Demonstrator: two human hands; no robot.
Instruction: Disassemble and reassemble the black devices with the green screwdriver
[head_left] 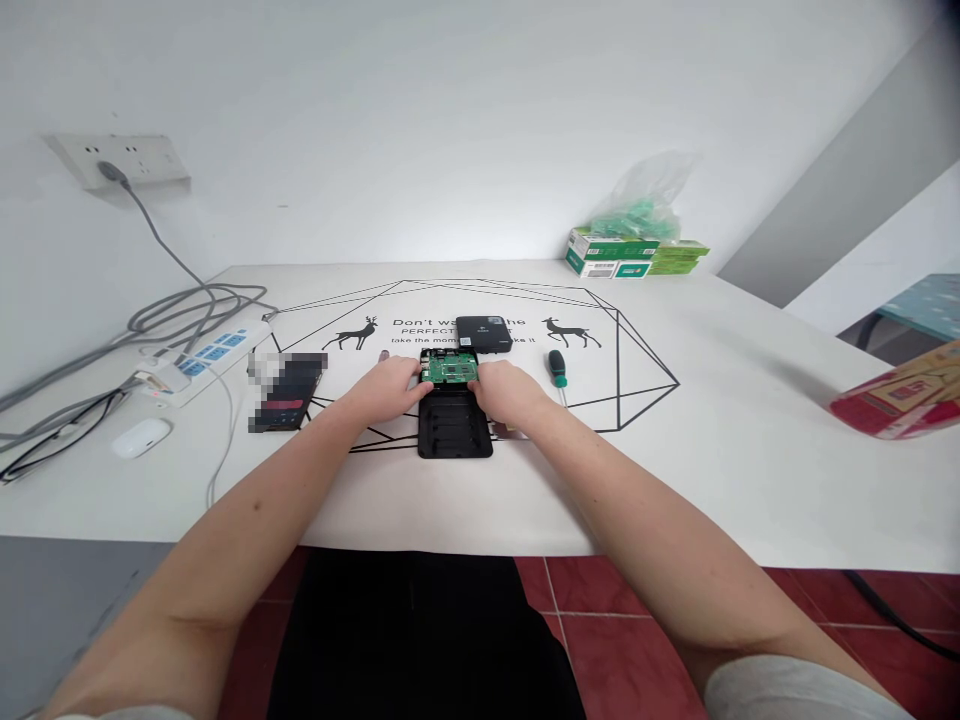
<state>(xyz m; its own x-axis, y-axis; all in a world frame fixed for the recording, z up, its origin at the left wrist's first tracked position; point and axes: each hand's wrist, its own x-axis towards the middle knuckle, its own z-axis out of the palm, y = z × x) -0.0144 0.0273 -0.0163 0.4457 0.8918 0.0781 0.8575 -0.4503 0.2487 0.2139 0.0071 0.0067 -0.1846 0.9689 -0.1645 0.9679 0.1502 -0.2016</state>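
Note:
A green circuit board (453, 369) with black and silver parts is gripped at its two short ends. My left hand (391, 387) is closed on the left end, thumb at the front edge. On the opposite end, my right hand (507, 388) is closed too, its fingertips partly hidden. Just in front lies an open black plastic case half (454, 425), its inside facing up. Behind the board sits a black box-shaped cover (484, 333) with a small white label. Whether the board touches the case half, I cannot tell.
To the right lies a screwdriver (556, 368) with a dark green handle. A phone (289, 392), a power strip (221, 358) with grey cables and a white earbud case (141, 438) lie left. Green-and-white boxes (611, 255) stand at the back; a red package (900, 400) is far right.

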